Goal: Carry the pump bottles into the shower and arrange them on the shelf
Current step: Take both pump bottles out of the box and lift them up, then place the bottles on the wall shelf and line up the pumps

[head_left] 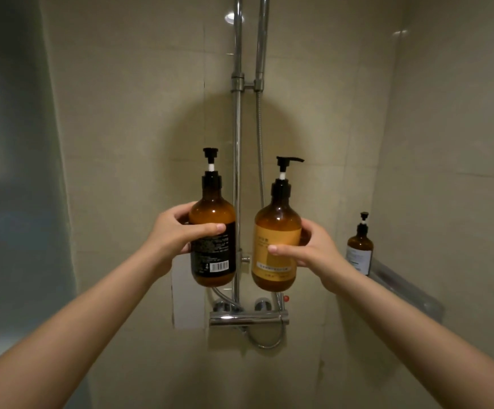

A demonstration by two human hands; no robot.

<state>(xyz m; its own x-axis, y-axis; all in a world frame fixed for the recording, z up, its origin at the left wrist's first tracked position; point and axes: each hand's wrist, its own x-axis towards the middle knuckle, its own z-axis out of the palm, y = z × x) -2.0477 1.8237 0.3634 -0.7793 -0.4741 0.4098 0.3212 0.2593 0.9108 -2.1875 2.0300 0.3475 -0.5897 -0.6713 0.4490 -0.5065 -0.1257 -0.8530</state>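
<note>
i see both arms stretched out in front of me inside the shower, each hand wrapped around an amber bottle. my left hand (177, 231) is closed on the amber plastic pump bottle with the black label and barcode (213, 240), thumb laid across its front and fingers curled behind. my right hand (310, 249) is closed on the amber plastic pump bottle with the orange-yellow label (276, 246), thumb across the label, fingers behind. both bottles are upright, side by side and apart, held in the air in front of the chrome shower riser pipe (236, 113) and above the chrome mixer valve bar (248, 319). the black pump spout on the right-hand bottle points to the right; the other's spout direction i cannot tell.

off to the right, a third amber pump bottle with a pale label (360, 249) stands upright at the far end of the clear glass wall shelf (408, 293), by the corner of the beige tiled walls (127, 143). the two held bottles are well apart from that shelf. a frosted panel (12, 172) fills the left edge.
</note>
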